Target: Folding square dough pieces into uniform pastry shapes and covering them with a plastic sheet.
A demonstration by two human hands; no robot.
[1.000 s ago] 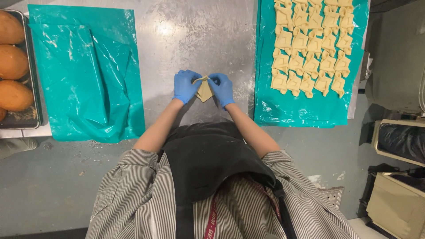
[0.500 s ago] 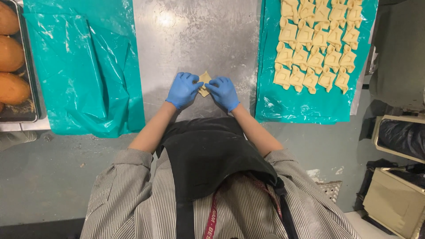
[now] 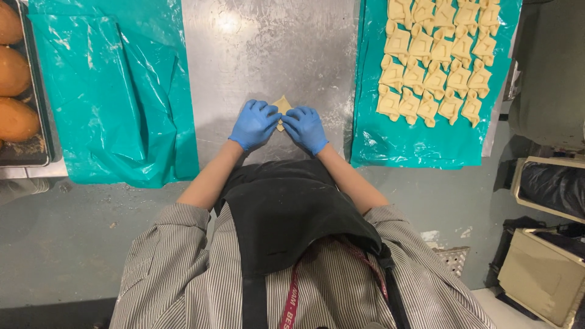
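A small pale dough piece (image 3: 282,106) lies on the steel table (image 3: 274,55), pinched between my two blue-gloved hands. My left hand (image 3: 254,124) covers its left side and my right hand (image 3: 305,128) covers its right side; only the upper tip of the dough shows. To the right, several folded dough pieces (image 3: 436,58) lie in rows on a teal plastic sheet (image 3: 420,137).
A crumpled teal plastic sheet (image 3: 109,97) lies on the left of the table. Beyond it a metal tray (image 3: 36,152) holds round brown loaves (image 3: 15,119). Bins and a box (image 3: 545,274) stand on the floor at the right.
Both hands have closed further over the dough piece, so less of it shows. The view has shifted slightly, with the hands staying at the table's middle.
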